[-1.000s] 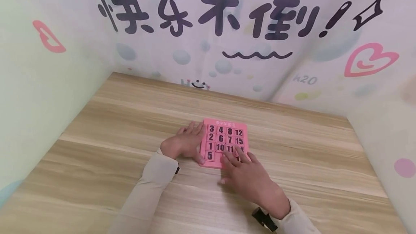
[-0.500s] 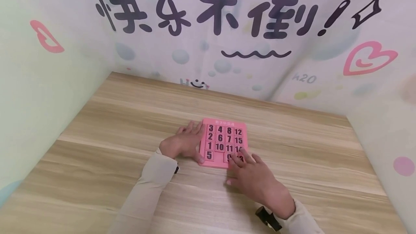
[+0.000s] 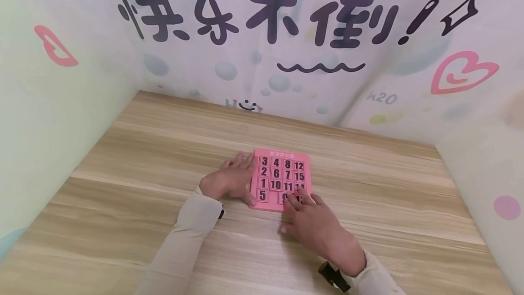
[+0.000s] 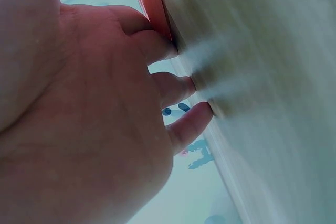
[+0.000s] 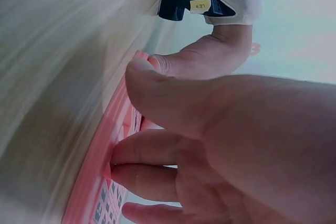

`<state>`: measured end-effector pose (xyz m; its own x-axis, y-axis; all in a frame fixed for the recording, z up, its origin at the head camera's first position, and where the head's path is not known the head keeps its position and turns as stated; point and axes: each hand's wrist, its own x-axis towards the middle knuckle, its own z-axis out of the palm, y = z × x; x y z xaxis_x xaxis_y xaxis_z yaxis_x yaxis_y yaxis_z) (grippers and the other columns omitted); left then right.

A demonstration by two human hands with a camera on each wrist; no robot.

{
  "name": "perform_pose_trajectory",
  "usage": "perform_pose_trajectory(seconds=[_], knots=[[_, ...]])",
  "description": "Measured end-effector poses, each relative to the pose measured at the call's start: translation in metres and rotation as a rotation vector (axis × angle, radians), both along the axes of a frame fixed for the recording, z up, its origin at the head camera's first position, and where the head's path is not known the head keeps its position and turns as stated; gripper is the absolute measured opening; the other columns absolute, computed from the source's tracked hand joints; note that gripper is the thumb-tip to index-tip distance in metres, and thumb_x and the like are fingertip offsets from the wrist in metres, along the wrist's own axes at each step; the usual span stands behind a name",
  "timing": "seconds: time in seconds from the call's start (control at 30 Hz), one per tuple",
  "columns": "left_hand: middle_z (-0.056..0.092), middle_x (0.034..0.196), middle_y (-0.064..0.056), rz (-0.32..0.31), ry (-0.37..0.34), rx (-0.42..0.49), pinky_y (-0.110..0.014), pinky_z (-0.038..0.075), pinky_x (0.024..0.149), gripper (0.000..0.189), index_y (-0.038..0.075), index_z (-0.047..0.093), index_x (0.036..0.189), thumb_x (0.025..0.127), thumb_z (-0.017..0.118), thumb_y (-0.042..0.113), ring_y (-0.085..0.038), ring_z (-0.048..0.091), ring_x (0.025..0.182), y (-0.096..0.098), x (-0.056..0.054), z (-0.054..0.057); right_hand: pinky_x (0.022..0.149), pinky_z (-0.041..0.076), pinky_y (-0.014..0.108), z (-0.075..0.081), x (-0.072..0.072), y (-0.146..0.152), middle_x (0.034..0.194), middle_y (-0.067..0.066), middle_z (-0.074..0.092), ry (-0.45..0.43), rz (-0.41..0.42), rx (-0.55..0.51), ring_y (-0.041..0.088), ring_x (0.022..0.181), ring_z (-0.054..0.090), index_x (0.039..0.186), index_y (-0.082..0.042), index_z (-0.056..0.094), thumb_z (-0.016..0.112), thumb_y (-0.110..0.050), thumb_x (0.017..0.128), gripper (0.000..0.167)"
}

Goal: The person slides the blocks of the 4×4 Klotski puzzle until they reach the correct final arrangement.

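A pink number slide puzzle (image 3: 282, 153) lies on the table in the head view, its black-numbered tiles in rows. In its nearest row come the 5 tile (image 3: 262, 195), a gap, the 9 tile (image 3: 282, 198), then a tile mostly under fingers. My right hand (image 3: 317, 229) reaches over the near right corner, fingertips on the tiles around the 9. My left hand (image 3: 229, 181) rests along the left side, thumb at the near left corner. In the left wrist view its fingertips (image 4: 197, 121) touch the table beside the puzzle's edge (image 4: 149, 3).
The wooden table (image 3: 163, 149) runs back to a white wall (image 3: 229, 49) printed with large black characters. Pale side panels (image 3: 53, 117) stand at left and right. A black wrist device (image 3: 333, 277) sits by the right cuff.
My right hand shifted right, uncovering the 9 tile, then came back slightly left. The 9 tile has slid a little left toward the gap. My left hand stays in place.
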<state>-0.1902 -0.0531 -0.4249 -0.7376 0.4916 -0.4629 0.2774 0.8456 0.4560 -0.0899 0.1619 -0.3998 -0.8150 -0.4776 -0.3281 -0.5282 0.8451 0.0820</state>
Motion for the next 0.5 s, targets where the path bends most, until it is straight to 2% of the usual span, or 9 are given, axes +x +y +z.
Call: perform_pose_trajectory(seconds=[0.5], knots=[[-0.008,0.166,-0.009,-0.004,0.004,0.001,-0.05,-0.002,0.124,0.122,0.006,-0.001,0.159,0.077,0.081,0.044,-0.033,-0.015,0.152,-0.0001,0.001,0.0009,0.116,0.033,0.053,-0.0068,0.0007,-0.0065,0.153,0.009,0.046,0.041,0.015,-0.052,0.035,0.145,0.036,0.144,-0.007,0.051,0.055,-0.053,0.095,0.067]])
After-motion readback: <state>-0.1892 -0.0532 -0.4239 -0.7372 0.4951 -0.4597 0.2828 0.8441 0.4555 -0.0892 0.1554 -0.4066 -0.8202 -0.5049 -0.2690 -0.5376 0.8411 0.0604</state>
